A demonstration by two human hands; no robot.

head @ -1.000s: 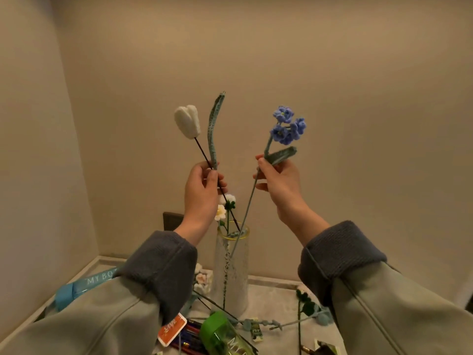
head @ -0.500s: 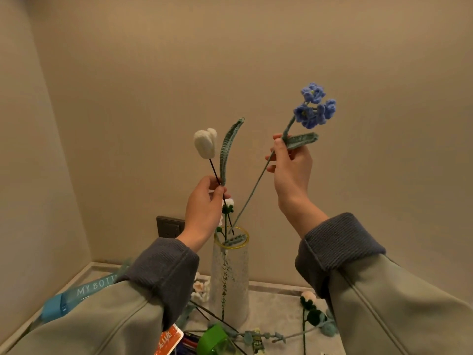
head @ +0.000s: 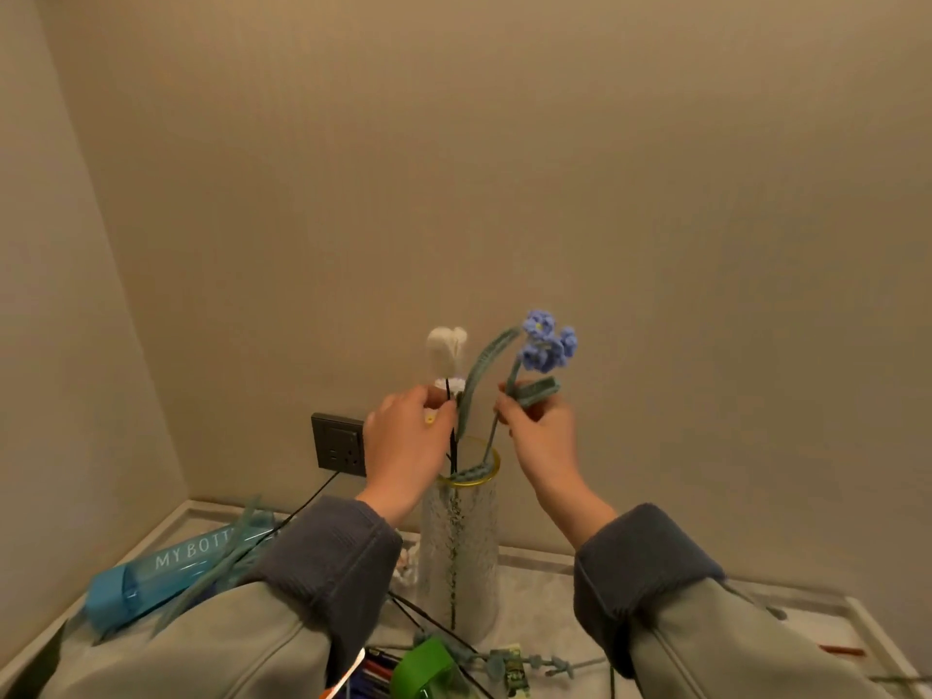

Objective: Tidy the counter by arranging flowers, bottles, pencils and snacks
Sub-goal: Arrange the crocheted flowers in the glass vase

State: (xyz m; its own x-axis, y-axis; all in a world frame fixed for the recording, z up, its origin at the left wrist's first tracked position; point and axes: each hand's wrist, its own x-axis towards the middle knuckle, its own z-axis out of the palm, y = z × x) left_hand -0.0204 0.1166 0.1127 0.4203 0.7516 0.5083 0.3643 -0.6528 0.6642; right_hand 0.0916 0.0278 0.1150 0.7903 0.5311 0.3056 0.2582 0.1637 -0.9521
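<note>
A tall clear glass vase (head: pixel 461 537) with a yellow rim stands on the counter near the back wall. My left hand (head: pixel 406 449) pinches the dark stem of a white knitted tulip (head: pixel 446 348) just above the rim; the stem reaches down into the vase. My right hand (head: pixel 542 436) pinches the green stem of a blue knitted flower (head: pixel 547 343) by its leaf, and that stem also enters the vase mouth. Small white blossoms show behind my left fingers.
A blue water bottle (head: pixel 166 572) lies at the left with a green stem across it. A green cap (head: pixel 428 671), pencils (head: pixel 375 673), a small snack packet (head: pixel 514 671) and loose stems lie in front. A wall socket (head: pixel 339 443) with a cable is behind.
Both hands have lowered the flowers, so the stems sit deeper in the vase. The blue flower has swung in close beside the white tulip. The view has tilted down.
</note>
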